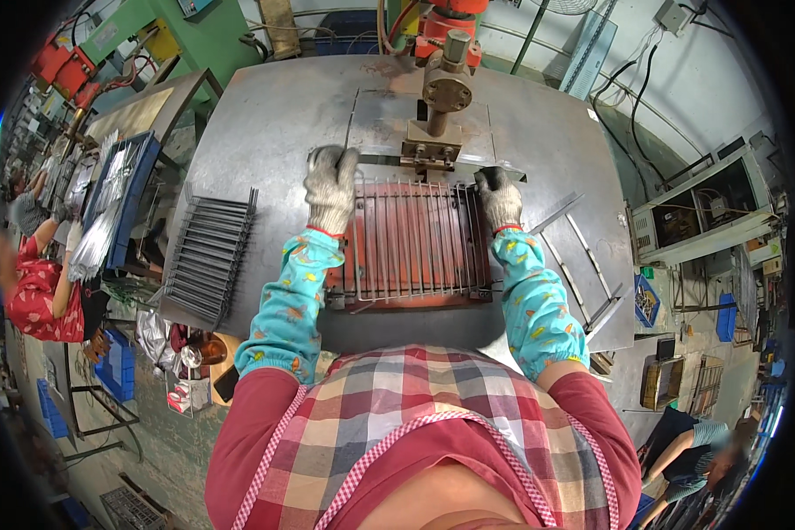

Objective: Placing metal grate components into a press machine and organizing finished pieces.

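Observation:
A silver wire rack [412, 238] of parallel rods lies on a red fixture plate [355, 265] in front of me, its far edge close to a press head [431, 141]. My left hand [331, 187], in a grey-white knit glove, is closed at the far left corner of the fixture. At the far right corner my right hand [501, 196], gloved with dark fingertips, is closed too. Both sit right beside the rack, and what their fingers grip is hidden. Patterned turquoise sleeves cover my forearms.
A stack of wire racks [210, 256] stands left on the metal table [265, 115]. A metal frame [583, 256] lies to the right. Blue bins [131, 199] hold metal parts beside a co-worker in red [40, 291]. Another person [693, 450] bends at lower right.

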`<state>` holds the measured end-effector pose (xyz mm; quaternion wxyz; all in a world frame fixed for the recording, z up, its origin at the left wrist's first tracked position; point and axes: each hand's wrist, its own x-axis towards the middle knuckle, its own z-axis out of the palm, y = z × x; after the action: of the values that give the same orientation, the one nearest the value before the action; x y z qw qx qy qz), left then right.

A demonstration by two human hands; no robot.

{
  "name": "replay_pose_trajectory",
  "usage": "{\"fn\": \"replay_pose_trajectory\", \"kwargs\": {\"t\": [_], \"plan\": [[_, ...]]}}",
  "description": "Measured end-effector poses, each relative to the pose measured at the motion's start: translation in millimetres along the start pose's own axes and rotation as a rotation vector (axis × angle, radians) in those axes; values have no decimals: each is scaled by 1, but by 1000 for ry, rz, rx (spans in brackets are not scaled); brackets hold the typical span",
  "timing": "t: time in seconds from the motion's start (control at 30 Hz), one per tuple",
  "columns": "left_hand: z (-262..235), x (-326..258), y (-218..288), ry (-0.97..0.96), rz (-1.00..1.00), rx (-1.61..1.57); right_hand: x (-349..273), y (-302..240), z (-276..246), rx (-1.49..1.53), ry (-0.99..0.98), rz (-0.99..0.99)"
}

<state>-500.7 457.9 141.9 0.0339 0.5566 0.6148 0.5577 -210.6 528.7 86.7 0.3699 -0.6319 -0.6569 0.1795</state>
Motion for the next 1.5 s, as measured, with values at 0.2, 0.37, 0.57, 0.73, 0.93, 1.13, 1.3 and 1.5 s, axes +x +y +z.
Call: {"fn": "replay_pose_trajectory", "kwargs": {"t": [0.2, 0.37, 0.57, 0.73, 0.93, 1.13, 1.3, 1.5], "plan": [[-15, -63, 6, -318, -812, -633, 0, -2, 10, -228, -43, 12], [-101, -109, 38, -268, -950, -854, 6, 28, 6, -253, 11, 58], [-227, -108, -12, 399, -645, -1026, -10, 7, -7, -470, -338, -138], [-293, -109, -103, 673, -641, -762, -26, 13, -10, -411, -291, -282], [-310, -125, -210, 688, -882, -773, -29, 4, -9, -381, -285, -267], [-322, -122, -204, 330, -859, 679, -27, 15, -9, -354, -275, -223], [-320, -113, -159, -34, -1006, 798, -32, -3, -13, -361, -264, -215], [-325, -114, -144, -150, -957, 990, -25, 6, -5, -355, -272, -207]]}}
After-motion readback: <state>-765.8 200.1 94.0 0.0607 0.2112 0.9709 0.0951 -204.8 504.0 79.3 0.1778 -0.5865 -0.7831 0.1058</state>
